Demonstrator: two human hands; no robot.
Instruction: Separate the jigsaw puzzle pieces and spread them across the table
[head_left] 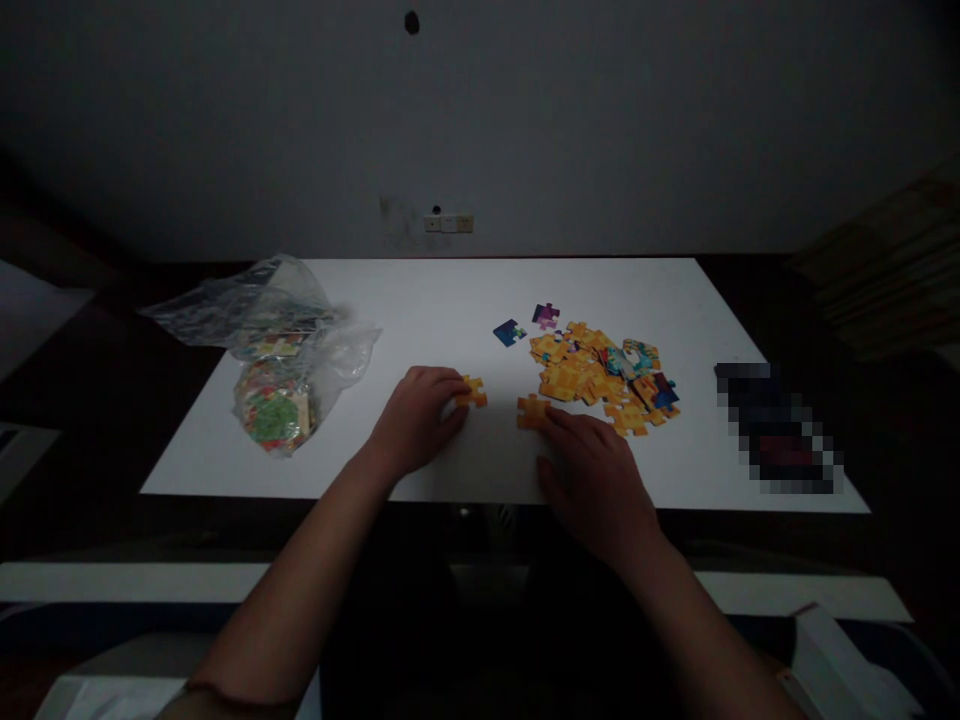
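Observation:
Between the thumb and fingers of my left hand (422, 418) is an orange puzzle piece (473, 391), low over or on the white table. My right hand (596, 475) has its fingertips on the edge of a second orange puzzle piece (531, 412). A small gap separates the two pieces. Just beyond my right hand lies a pile of mostly orange puzzle pieces (574, 378), with a few blue and multicoloured ones in it. Behind the pile, a dark blue puzzle piece (509, 333) and a purple puzzle piece (547, 316) lie apart from it.
Clear plastic bags (277, 310) with colourful pieces inside lie at the left of the white table (420, 300). A blurred-out dark object (776, 430) sits at the right edge. Wall sockets (448, 223) are behind the table. A white bench (135, 582) runs along the near side.

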